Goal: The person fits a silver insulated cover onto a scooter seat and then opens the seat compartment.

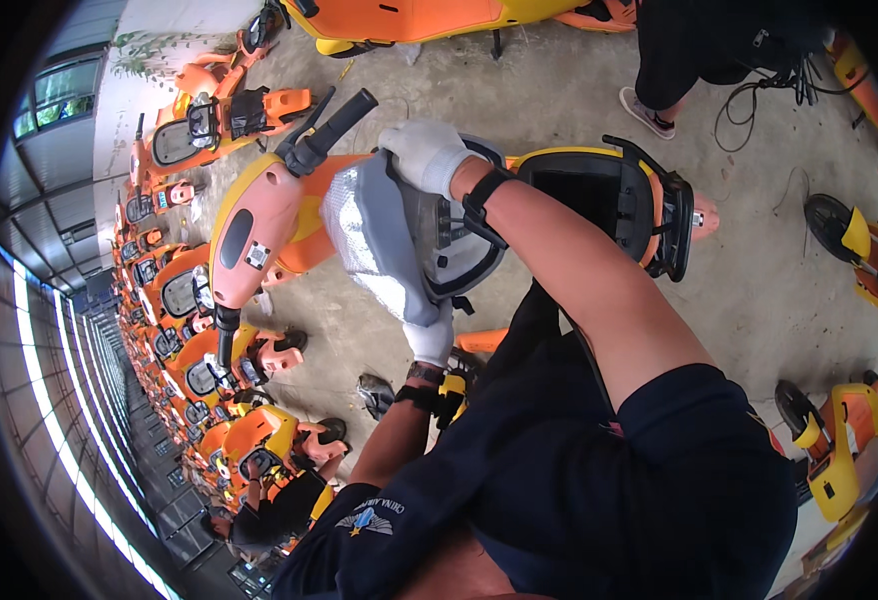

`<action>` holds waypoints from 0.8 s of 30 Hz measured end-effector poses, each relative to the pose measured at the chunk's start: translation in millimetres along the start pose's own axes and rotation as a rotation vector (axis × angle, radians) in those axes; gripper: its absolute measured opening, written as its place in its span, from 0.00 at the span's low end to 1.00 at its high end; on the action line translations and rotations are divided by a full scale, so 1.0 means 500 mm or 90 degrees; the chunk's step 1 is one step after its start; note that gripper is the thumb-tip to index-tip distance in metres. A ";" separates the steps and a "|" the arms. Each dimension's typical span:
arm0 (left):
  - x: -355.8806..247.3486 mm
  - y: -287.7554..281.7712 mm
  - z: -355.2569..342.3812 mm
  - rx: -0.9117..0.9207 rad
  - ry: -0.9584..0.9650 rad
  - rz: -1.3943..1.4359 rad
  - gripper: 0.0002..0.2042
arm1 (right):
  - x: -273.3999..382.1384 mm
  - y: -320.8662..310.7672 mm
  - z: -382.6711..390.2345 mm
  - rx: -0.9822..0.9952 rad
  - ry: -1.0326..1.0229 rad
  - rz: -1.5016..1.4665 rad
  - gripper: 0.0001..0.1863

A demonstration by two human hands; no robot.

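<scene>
An orange and yellow scooter (pixel 254 225) stands in front of me, its handlebar to the left. Its seat is tipped up, showing the black and grey underside (pixel 459 255). A grey cover with a silvery lining (pixel 374 235) is draped over the seat. My right hand (pixel 427 155), in a white glove, is closed on the cover's far edge. At the near edge, my gloved left hand (pixel 431 335) is closed on the cover too; its fingers are partly hidden beneath it. The black storage compartment (pixel 574 190) lies open right of the seat.
Rows of similar scooters (pixel 189 290) fill the left side. Another scooter (pixel 429 20) stands across the far side. A person in dark clothes (pixel 694 50) stands at upper right near black cables (pixel 749 105). Another person (pixel 279 515) is at lower left.
</scene>
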State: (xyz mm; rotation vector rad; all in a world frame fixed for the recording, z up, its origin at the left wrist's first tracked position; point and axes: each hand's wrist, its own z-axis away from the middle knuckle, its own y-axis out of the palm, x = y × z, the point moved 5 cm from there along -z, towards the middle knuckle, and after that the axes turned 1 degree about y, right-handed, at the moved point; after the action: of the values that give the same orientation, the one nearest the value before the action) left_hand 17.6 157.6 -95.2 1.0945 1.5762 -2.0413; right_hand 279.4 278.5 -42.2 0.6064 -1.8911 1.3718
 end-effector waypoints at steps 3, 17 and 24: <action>0.010 -0.014 0.015 0.030 -0.174 0.081 0.07 | 0.004 -0.008 0.000 0.044 0.000 0.039 0.13; -0.201 -0.126 -0.066 0.038 0.092 -0.038 0.17 | -0.034 -0.012 0.017 -0.157 0.066 -0.221 0.11; -0.242 -0.088 -0.056 0.155 0.413 -0.464 0.16 | -0.051 -0.015 0.033 -0.184 0.011 -0.372 0.12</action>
State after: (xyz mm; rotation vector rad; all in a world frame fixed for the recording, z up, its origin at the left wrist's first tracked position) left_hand 76.6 175.9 21.1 1.5478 2.3593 -2.5354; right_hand 296.6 259.8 -60.0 0.9020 -1.6682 0.7147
